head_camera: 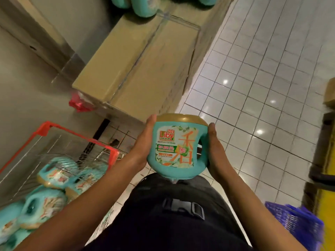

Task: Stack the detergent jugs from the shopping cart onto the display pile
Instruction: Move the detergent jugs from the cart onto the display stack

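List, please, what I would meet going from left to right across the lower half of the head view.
jugs in the shopping cart → left hand → held detergent jug → right hand → blue basket

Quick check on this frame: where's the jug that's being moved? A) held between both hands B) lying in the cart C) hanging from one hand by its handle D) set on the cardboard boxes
A: the left hand and right hand hold the jug by its opposite sides, in the air, clear of the cart and the cardboard boxes.
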`<move>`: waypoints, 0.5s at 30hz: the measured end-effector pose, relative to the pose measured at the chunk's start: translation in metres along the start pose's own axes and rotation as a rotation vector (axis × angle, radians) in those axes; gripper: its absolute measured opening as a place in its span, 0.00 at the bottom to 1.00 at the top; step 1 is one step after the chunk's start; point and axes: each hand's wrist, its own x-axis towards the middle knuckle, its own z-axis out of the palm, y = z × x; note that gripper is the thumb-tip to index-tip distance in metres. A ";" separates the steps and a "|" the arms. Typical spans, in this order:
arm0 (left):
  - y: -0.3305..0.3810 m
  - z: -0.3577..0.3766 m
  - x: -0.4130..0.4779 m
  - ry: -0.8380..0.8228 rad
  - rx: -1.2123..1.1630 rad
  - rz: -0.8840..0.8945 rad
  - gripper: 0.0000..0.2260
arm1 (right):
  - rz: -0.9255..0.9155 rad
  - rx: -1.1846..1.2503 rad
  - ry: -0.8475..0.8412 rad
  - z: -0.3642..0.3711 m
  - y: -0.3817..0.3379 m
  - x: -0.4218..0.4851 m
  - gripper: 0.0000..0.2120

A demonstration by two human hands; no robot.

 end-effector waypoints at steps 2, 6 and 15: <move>0.009 0.025 0.015 -0.003 0.022 0.009 0.37 | -0.001 0.000 -0.006 -0.027 -0.012 0.014 0.37; 0.032 0.064 0.040 -0.028 0.023 0.045 0.36 | -0.010 -0.004 -0.071 -0.075 -0.038 0.041 0.33; 0.092 0.094 0.103 0.041 -0.001 0.061 0.35 | -0.037 -0.029 -0.170 -0.104 -0.104 0.121 0.36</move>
